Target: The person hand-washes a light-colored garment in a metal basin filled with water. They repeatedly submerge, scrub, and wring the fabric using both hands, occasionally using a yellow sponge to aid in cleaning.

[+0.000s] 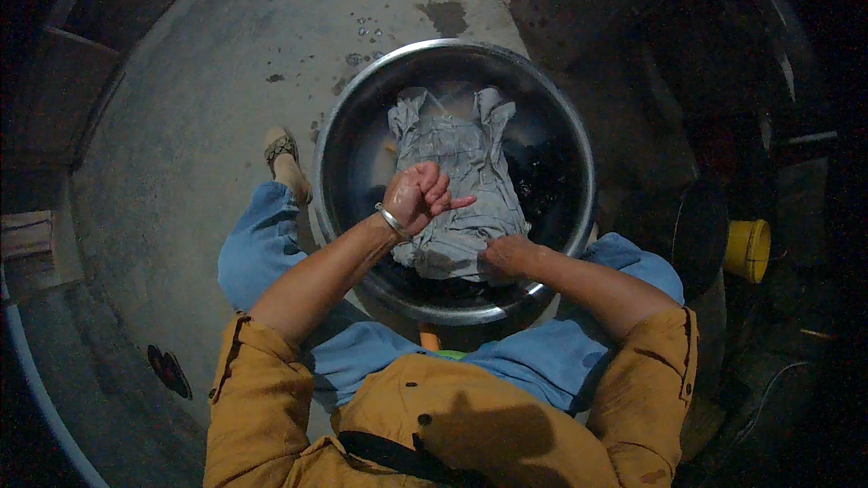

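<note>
A wet, wrinkled grey garment (pixel 443 149) with faint checked lines lies spread in a wide round metal basin (pixel 579 117). Two narrower ends of the cloth point to the far side of the basin. Over the middle left of the cloth is my left hand (pixel 420 197), wet, with a bangle at the wrist. Its fingers are curled in and the little finger sticks out; whether anything is inside them is hidden. My right hand (pixel 512 256) is closed on the garment's near right edge, by the basin's near rim.
The basin stands between my knees on a grey concrete floor (pixel 199 126) with wet patches beyond it. To the right is a yellow bucket (pixel 748 251) among dark objects. A slipper (pixel 169 371) lies at the lower left.
</note>
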Action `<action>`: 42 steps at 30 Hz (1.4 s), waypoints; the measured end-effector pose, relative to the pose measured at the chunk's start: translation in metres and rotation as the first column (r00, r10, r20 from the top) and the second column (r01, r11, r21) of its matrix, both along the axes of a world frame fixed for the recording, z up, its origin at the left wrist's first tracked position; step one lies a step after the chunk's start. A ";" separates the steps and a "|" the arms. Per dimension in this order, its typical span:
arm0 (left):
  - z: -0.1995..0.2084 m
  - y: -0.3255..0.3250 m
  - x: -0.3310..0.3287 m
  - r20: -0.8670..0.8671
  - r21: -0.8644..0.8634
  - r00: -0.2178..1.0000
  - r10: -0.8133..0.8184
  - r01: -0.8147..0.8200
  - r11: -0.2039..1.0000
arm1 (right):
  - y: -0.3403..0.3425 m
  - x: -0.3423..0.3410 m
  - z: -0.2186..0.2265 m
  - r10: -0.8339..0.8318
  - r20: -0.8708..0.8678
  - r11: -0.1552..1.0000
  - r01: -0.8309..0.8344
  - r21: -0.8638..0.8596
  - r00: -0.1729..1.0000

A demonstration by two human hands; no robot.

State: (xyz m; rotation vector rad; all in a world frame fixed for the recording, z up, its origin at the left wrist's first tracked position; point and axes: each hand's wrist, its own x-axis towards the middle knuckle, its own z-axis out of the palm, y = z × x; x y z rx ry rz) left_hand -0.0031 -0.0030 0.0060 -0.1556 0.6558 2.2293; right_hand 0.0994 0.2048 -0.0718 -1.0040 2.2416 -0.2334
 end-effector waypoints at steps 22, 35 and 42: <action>0.014 0.003 0.000 0.095 0.017 0.994 0.051 -0.053 0.998 | 0.012 0.014 -0.032 0.021 -0.232 0.995 -0.043 -0.089 0.973; 0.001 -0.006 -0.006 0.149 0.225 0.988 0.044 -0.077 0.971 | 0.001 -0.001 -0.002 0.025 -0.013 0.999 -0.025 0.031 1.000; 0.000 -0.005 -0.005 0.212 0.193 0.974 0.080 -0.122 0.974 | 0.002 0.001 0.004 0.023 -0.029 0.999 -0.022 0.048 0.999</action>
